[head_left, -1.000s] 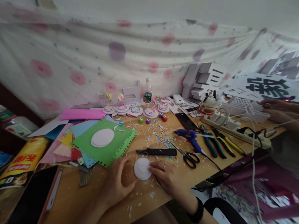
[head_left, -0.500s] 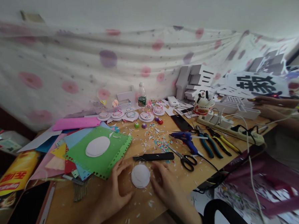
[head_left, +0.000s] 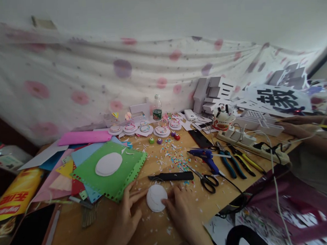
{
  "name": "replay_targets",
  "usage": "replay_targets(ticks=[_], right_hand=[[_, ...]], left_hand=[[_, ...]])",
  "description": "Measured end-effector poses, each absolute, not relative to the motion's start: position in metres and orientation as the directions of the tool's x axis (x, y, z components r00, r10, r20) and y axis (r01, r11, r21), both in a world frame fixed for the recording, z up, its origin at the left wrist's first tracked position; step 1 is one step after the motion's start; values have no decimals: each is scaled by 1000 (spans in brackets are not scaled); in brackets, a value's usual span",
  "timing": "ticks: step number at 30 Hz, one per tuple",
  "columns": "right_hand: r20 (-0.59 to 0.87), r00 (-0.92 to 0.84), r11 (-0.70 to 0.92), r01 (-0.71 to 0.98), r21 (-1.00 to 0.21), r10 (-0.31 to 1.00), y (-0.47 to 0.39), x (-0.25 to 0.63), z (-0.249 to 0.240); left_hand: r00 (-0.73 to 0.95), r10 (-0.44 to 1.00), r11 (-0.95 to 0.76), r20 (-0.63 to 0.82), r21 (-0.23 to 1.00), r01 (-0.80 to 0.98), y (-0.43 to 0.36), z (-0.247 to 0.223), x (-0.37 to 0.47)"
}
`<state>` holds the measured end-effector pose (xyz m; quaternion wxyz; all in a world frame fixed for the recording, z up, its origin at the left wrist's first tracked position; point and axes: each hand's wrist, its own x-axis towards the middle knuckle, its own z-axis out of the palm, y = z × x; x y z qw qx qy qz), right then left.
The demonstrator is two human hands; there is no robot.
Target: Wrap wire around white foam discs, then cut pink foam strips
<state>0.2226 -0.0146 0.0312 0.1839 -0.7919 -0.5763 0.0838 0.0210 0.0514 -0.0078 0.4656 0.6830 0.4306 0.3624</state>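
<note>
White round paper disc (head_left: pixel 157 198) flat on the tan wooden table (head_left: pixel 151 240), between both hands. Left hand (head_left: pixel 128 208): fingers spread, index tip by disc's left edge, contact unclear. Right hand (head_left: pixel 180 205): thumb on right edge, can't tell if it's pinching. Writing: large black Chinese character on white sheet (head_left: pixel 277 97); red lettering on yellow packet (head_left: pixel 15 201); label on clear plastic bottle (head_left: pixel 157 110) too small to read. Long black craft knife (head_left: pixel 173 177) just beyond disc; black-handled scissors (head_left: pixel 206 182) and blue glue gun (head_left: pixel 205 157) off right.
</note>
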Motion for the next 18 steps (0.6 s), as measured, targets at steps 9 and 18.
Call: replay_targets(ticks=[9,18], right_hand=[[162,343,-235,854,-465,925,-13,223,20],[221,304,-185,881,-435,927,-13,222,18]], left_hand=[[372,927,-32,-51,976,215,58,2,21],[375,926,-37,-37,981,190,60,10,14]])
